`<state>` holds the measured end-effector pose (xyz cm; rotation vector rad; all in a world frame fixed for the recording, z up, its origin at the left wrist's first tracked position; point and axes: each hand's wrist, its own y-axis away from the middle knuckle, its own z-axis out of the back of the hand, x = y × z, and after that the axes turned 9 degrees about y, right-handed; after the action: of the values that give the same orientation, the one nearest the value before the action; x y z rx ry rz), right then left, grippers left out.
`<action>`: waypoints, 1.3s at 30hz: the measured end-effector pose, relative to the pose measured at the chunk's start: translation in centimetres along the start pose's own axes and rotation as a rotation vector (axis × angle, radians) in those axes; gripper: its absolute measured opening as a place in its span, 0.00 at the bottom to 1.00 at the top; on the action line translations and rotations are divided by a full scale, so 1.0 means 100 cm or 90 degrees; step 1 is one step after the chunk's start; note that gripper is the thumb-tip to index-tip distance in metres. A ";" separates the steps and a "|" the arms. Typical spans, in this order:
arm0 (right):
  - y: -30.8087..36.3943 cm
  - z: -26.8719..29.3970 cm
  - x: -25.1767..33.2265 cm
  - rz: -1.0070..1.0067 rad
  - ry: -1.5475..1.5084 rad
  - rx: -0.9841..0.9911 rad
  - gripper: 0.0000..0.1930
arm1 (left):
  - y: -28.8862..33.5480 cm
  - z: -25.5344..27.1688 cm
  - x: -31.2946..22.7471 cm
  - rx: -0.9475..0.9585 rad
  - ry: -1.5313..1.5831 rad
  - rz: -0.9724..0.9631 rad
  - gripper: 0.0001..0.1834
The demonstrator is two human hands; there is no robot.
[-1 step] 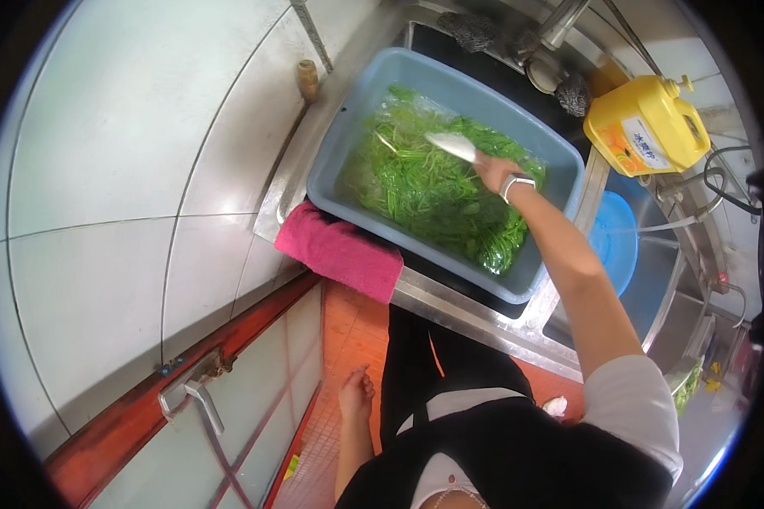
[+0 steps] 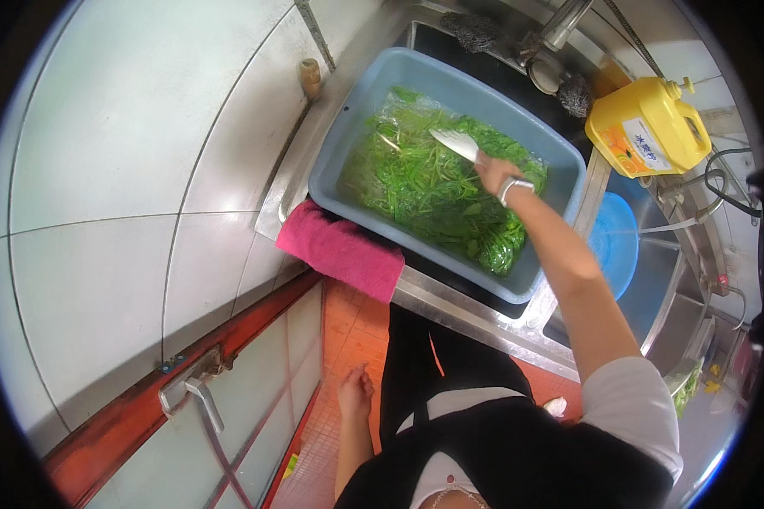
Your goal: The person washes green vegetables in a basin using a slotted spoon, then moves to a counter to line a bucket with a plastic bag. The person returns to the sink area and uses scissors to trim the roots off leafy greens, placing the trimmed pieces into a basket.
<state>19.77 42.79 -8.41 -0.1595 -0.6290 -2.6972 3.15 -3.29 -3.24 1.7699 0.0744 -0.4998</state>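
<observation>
In the head view I see a corner lined with pale wall tiles [image 2: 93, 127], a steel counter [image 2: 450, 310] running along it above an orange tiled floor [image 2: 361, 318]. A red-framed door [image 2: 263, 407] stands at the lower left, and a pink towel [image 2: 344, 250] drapes over the counter's front edge. Two wiry scourers [image 2: 471, 31] sit at the back, near the faucet [image 2: 560, 25].

The right hand [image 2: 494, 174], with a band at its wrist, has its fingers wrapped around the near end of a white utensil [image 2: 456, 142], which looks flat, pale and tapering. It points away to the left over the middle of the tub; whether its tip touches the water I can't tell. The left hand [image 2: 356, 392] hangs low beside the body, fingers loosely curled; I can't tell if they close on anything.

The grey-blue tub [image 2: 450, 81], a wide rectangle set at a slant, holds leafy greens [image 2: 424, 182] in water, bright and matted, with a few pale stems. To its right, a yellow jug [image 2: 649, 127] stands upright, and a round blue basin [image 2: 615, 246] sits in the sink [image 2: 654, 280].
</observation>
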 end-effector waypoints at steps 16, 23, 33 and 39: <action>-0.065 0.050 0.039 0.062 0.005 -0.058 0.21 | -0.001 -0.001 -0.007 -0.014 0.011 0.015 0.07; -0.012 0.021 0.013 0.082 0.098 0.013 0.19 | 0.001 0.004 -0.009 -0.036 0.012 0.015 0.07; 0.027 0.034 0.048 0.196 0.212 0.066 0.19 | -0.005 0.001 -0.009 0.001 0.011 0.032 0.06; 0.015 0.006 0.092 0.100 0.097 0.127 0.22 | -0.006 0.004 -0.009 -0.038 0.002 0.020 0.05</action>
<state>11.84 38.85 -5.49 0.0457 -0.7975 -2.4518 2.04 -3.37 -3.51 1.7109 0.0635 -0.4680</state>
